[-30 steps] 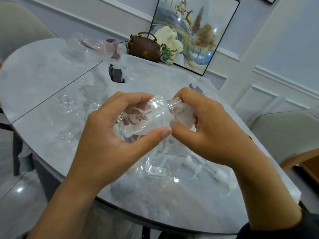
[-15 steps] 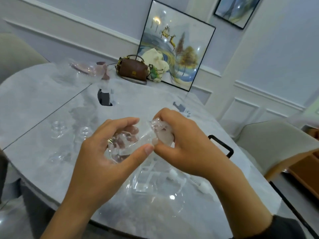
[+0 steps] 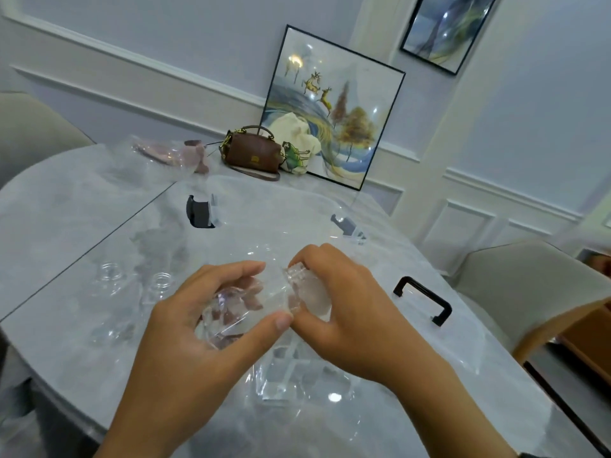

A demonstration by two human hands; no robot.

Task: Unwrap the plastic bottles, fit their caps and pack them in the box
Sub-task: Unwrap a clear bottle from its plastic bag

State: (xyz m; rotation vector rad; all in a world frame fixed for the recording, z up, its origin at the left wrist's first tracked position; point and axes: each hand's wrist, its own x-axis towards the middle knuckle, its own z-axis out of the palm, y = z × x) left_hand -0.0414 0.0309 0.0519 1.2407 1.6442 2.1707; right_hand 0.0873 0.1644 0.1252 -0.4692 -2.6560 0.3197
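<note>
My left hand (image 3: 185, 332) grips the body of a clear plastic bottle (image 3: 244, 305), held on its side above the table. My right hand (image 3: 350, 312) pinches the wrap at the bottle's threaded neck (image 3: 294, 272). Two more clear bottles (image 3: 109, 276) (image 3: 162, 282) stand open-mouthed on the table to the left. Under my hands lies a clear bag (image 3: 291, 381) with white pump caps inside. A transparent box with black clips (image 3: 198, 213) and a black handle (image 3: 426, 302) sits behind and to the right; its walls are hard to make out.
On the marble table (image 3: 59, 206) sit a brown handbag (image 3: 254, 152), a cream cloth bag (image 3: 294, 140) and crumpled plastic with pink items (image 3: 165, 152) at the far side. A framed picture (image 3: 334, 107) leans on the wall. Chairs (image 3: 515, 292) stand left and right.
The view has tilted up, so my hands sit lower in the frame. Both hands keep their hold on the bottle and its neck.
</note>
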